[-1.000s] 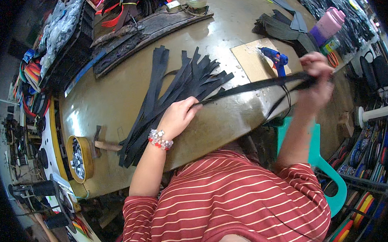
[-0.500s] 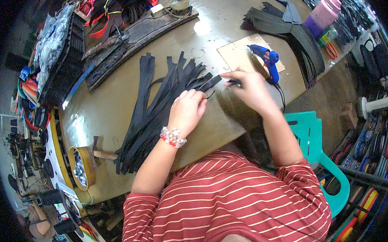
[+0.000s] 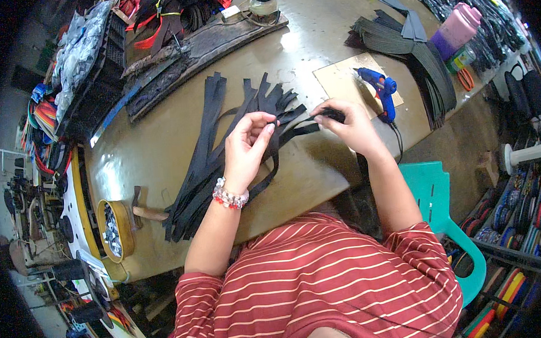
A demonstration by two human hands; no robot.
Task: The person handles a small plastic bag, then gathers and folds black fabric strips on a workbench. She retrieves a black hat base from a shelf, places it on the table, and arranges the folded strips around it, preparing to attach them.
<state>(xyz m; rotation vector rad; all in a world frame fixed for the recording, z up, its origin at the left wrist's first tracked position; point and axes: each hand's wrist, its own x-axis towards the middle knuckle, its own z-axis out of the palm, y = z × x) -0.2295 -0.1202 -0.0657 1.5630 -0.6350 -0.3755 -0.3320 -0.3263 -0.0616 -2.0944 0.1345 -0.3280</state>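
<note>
We have the pile of black straps (image 3: 199, 154) fanned out across the tabletop (image 3: 302, 192), its loose ends pointing away from us. Over its right-hand side, we see the left hand (image 3: 245, 149) with thumb and forefinger pinched on a black strap (image 3: 275, 162), which droops in a loop below the fingers and runs back toward the pile. Just to the right of the pile's loose ends, the right hand (image 3: 351, 128) pinches a dark strap end (image 3: 332, 112) between thumb and fingers (whether both hands grip one and the same strip, we cannot tell). Beyond that hand, to the right of the pile, we find a blue glue gun (image 3: 384, 92) on a tan board (image 3: 339, 76), and farther right a bundle of dark grey straps (image 3: 392, 40) with a pink and purple bottle (image 3: 459, 27) beside it. To the left of the pile we spot a hammer (image 3: 152, 214), its wooden handle pointing at the straps' lower ends, and beyond it a yellow oval tub (image 3: 125, 228) of small pieces. Behind the pile lies a worn wooden board (image 3: 233, 42).
</note>
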